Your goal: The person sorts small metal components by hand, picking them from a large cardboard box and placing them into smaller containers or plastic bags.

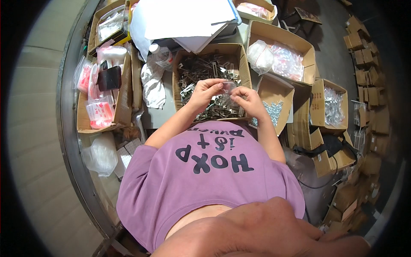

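Observation:
My left hand (205, 95) pinches the edge of a small clear plastic bag (228, 86) between thumb and fingertips. At the bag's other side my right hand (249, 102) is closed, its thumb and fingers gripping the film. Whether anything lies inside the bag is too small to tell. Both hands are above an open cardboard box (176, 88) piled with dark and shiny flat metal brackets (201, 68). Right of it, close to my right forearm, a shallow cardboard box (286, 92) holds many small silvery screws (273, 112).
White papers (184, 19) lie behind the bracket box. A plastic bottle (161, 55) stands left of it. Further left, a carton (124, 103) holds bagged packets and a dark phone-like object (109, 78). Cartons with bagged parts (287, 62) and bagged metal hardware (334, 107) stand right.

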The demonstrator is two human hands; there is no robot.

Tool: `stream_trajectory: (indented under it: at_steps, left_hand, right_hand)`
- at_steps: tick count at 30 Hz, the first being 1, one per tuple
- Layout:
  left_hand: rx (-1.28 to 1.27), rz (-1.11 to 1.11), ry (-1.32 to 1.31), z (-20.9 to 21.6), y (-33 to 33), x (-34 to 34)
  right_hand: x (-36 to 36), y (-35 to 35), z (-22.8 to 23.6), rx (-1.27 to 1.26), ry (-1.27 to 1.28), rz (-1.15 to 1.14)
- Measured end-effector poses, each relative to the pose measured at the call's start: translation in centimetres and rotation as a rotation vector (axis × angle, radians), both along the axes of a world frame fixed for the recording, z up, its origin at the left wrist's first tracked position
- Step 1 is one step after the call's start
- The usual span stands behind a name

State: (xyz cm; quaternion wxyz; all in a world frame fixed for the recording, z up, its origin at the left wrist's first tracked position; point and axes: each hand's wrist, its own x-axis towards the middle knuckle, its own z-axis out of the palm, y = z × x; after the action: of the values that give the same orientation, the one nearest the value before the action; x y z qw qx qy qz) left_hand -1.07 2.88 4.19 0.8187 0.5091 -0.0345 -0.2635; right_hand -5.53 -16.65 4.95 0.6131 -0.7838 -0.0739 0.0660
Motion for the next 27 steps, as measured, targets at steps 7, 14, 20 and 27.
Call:
stream_trajectory:
  at_steps: [7, 14, 20, 27]
  left_hand:
    - [0.123, 0.106, -0.145, -0.3, 2.0, -0.2]
    - [0.418, 0.051, -0.399, 0.6, 1.8, -1.3]
    - [0.609, 0.013, -0.574, 1.2, 1.6, -1.3]
    - [0.689, 0.054, -0.97, 2.2, 1.5, -0.4]
  right_hand:
    - [-0.5, 0.6, 1.7, -0.123, 0.012, -0.039]
    - [-0.8, 1.4, 4.8, -0.142, -0.205, -0.034]
    - [-0.9, 2.6, 5.8, -0.296, -0.288, 0.096]
    - [0.7, 2.2, 4.4, -0.448, -0.272, 0.245]
